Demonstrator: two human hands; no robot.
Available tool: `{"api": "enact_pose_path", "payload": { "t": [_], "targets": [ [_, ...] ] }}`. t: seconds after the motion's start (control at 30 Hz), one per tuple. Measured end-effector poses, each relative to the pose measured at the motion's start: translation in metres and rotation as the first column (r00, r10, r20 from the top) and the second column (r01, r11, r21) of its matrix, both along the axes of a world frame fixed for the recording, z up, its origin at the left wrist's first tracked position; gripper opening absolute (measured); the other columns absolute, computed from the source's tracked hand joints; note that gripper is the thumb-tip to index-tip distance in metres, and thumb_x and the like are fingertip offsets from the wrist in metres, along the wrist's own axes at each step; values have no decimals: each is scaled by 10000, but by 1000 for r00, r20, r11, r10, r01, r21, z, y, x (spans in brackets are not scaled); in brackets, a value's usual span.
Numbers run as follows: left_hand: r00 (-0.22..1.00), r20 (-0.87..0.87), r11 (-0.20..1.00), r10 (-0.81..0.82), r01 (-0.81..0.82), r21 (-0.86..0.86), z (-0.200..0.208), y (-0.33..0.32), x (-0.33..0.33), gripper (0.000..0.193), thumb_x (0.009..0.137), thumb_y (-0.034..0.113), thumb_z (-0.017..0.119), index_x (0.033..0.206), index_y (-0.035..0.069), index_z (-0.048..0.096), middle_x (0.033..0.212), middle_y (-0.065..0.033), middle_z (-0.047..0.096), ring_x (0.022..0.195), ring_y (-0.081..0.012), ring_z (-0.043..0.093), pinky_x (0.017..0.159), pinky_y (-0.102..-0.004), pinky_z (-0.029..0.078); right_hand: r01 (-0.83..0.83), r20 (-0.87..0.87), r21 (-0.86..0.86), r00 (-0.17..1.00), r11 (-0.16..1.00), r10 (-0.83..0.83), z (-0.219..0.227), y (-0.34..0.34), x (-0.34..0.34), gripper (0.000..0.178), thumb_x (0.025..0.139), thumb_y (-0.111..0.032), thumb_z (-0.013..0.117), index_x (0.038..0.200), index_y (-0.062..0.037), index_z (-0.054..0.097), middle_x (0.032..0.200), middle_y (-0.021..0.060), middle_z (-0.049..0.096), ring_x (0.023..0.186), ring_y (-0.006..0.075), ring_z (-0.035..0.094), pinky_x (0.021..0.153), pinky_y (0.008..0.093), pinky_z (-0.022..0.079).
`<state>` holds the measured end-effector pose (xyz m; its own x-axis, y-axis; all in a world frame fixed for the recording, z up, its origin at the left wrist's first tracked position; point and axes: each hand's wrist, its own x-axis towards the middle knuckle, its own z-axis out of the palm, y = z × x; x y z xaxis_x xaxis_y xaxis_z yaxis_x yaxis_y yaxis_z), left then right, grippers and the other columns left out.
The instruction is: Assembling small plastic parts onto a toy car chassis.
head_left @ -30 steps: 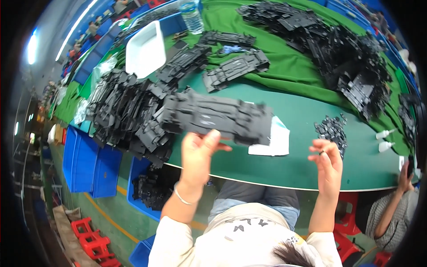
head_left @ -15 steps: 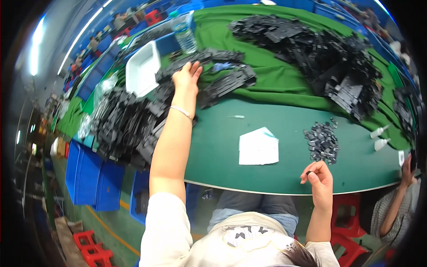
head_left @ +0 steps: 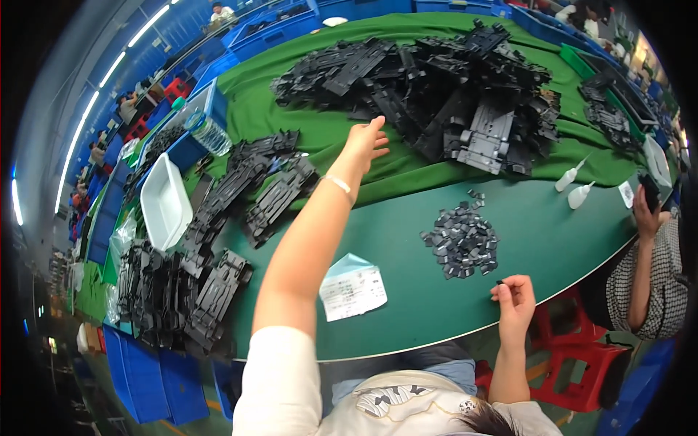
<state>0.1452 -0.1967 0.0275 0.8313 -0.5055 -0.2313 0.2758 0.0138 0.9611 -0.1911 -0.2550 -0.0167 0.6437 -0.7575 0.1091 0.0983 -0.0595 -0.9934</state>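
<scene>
My left hand is stretched over the green cloth with its fingers apart and nothing in it. Just beyond it lies a big heap of black plastic chassis-like parts. Above the near table edge, my right hand pinches a small black plastic piece between thumb and fingertips. A pile of similar small black pieces lies on the table, a little beyond and left of that hand. To the left, more long black parts lie loose, and others stand in a stacked row.
A paper sheet lies on the green table. White squeeze bottles stand at the right, near another person's hand holding a dark object. At the left are a white tray, a water bottle and blue crates.
My left hand has gone from the black parts at the left to the big heap's near edge. The view has turned right. My right hand still pinches the small piece.
</scene>
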Motion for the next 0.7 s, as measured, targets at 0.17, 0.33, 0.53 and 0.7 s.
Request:
{"api": "enact_pose_path", "payload": {
  "t": [0.17,0.33,0.53,0.7],
  "targets": [
    [989,94,988,110,-119,100,-25,-47,43,179,684,85,520,822,-29,519,700,-121,545,552,-273,543,437,-398,453,-18,113,-109,993,994,30,-10,-5,4,62,730,32,495,769,-8,468,785,72,472,599,95,458,541,196,392],
    [761,571,677,-308,-247,693,47,2,57,152,648,81,475,639,-33,576,612,-160,558,567,-275,570,477,-356,439,15,144,-64,990,998,-6,-5,-14,1,101,718,62,491,785,-12,474,802,78,472,587,92,455,550,205,407],
    [918,393,996,54,-78,44,78,159,-37,320,747,91,455,1046,-24,433,963,-88,532,863,-152,519,727,-270,406,-63,32,-54,997,997,65,8,-6,1,86,717,51,504,787,2,496,762,58,477,584,88,461,546,190,400],
    [972,14,945,236,-226,-237,13,218,-165,443,736,35,443,1157,-33,322,1108,-112,440,1003,-181,444,866,-275,327,-497,-27,295,849,816,528,10,11,28,100,705,15,541,801,3,520,755,46,519,603,93,505,529,188,410]
  ]
}}
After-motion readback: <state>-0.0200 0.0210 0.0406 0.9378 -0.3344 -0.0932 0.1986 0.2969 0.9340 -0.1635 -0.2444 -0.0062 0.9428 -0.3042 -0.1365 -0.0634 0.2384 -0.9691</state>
